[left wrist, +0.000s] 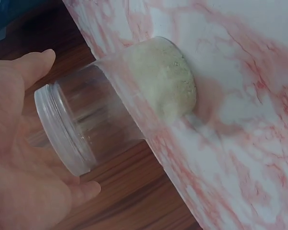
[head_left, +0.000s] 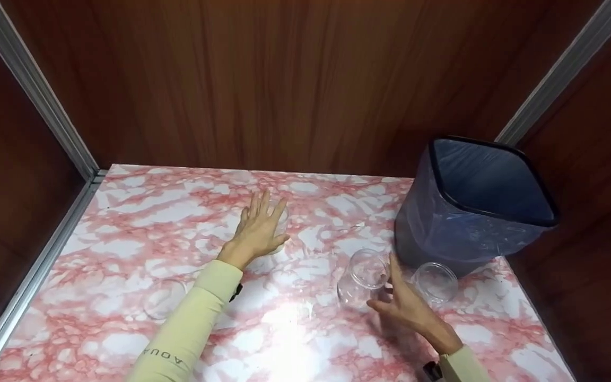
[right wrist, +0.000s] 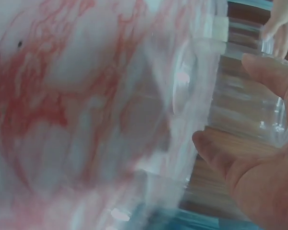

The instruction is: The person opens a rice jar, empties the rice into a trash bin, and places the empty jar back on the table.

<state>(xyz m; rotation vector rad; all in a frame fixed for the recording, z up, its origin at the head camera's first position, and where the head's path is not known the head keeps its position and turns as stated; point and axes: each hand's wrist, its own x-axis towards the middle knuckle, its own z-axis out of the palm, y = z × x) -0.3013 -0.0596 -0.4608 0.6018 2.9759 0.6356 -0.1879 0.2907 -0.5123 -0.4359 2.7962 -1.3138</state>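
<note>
My left hand point(head_left: 255, 233) reaches over a clear jar point(head_left: 283, 218) toward the far middle of the table, fingers spread. In the left wrist view this jar point(left wrist: 105, 110) has a ridged rim and a pale, yellowish layer at its base. Fingers and thumb are held wide around its top end. My right hand point(head_left: 406, 305) is at a second clear jar point(head_left: 356, 286), which is see-through with a round rim. Its index finger is extended along the jar's side and the thumb stands apart. The right wrist view shows that jar point(right wrist: 240, 100) between thumb and finger.
A dark-rimmed bin point(head_left: 443, 233) with a bluish plastic liner stands at the back right. Just in front of it is another clear round container point(head_left: 436, 284). A clear round item point(head_left: 165, 300) lies left of my left sleeve. Brown wood panels point(head_left: 258, 85) enclose the marbled table point(head_left: 125, 254).
</note>
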